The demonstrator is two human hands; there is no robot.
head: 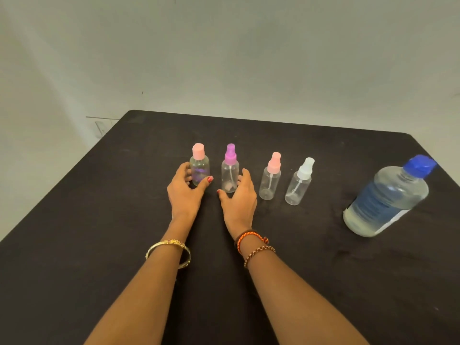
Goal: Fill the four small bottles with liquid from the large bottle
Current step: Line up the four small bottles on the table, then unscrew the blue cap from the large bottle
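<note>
Pink-capped bottle [200, 170] was gripped by the left hand [185, 189]; the right hand [240, 195] cupped the purple-capped bottle [230, 175], both forearms extended.

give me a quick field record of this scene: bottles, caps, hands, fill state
surface: dark table
small bottles: four, upright in a row, all capped, all look empty
bottle 1: pink flat cap bottle, far left
bottle 2: purple spray bottle
bottle 3: pink spray bottle
bottle 4: white spray bottle
large bottle: large bottle, blue cap on, right of the row, clear liquid inside
left hand: left hand curled around bottle 1
right hand: right hand curled around bottle 2
task state: nothing opened or poured yet
</note>
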